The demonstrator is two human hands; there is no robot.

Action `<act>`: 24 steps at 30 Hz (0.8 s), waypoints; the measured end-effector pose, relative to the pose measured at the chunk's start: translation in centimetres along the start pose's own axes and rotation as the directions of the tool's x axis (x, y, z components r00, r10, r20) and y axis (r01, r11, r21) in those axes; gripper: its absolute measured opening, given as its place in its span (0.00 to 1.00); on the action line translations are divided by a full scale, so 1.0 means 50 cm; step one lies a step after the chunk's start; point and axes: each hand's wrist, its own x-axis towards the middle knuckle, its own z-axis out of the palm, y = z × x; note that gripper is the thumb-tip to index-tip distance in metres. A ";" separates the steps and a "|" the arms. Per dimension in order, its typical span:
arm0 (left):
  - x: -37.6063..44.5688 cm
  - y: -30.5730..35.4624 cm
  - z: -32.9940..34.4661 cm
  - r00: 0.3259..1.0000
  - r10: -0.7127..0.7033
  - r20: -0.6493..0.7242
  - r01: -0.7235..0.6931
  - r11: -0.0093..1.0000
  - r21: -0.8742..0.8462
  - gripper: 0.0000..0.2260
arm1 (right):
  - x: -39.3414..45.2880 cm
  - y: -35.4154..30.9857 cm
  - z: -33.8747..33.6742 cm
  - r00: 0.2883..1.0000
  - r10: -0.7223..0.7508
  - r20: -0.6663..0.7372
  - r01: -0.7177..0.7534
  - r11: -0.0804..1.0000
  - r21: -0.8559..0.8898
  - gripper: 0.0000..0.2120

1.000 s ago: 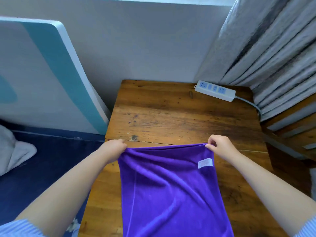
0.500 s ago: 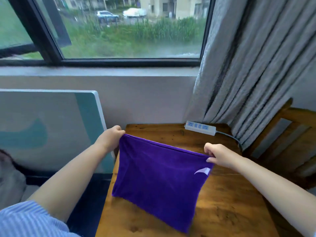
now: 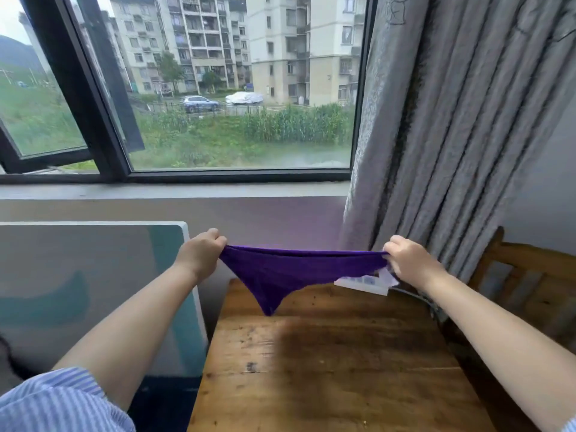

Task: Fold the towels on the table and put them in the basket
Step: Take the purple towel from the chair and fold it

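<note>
Towel (image 3: 290, 272), unreadable white tag (image 3: 387, 277)

Bare table (image 3: 327, 369); power strip (image 3: 361, 283) at rear.

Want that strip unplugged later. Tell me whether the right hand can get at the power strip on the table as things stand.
Probably not yet. The right hand hovers just above the power strip, but it grips the purple towel, which drapes across it.
</note>
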 end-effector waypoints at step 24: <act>-0.003 -0.018 0.053 0.775 0.533 -0.340 -0.600 0.790 -0.129 0.19 | -0.046 0.032 0.031 0.939 0.301 0.167 -0.335 0.911 0.241 0.12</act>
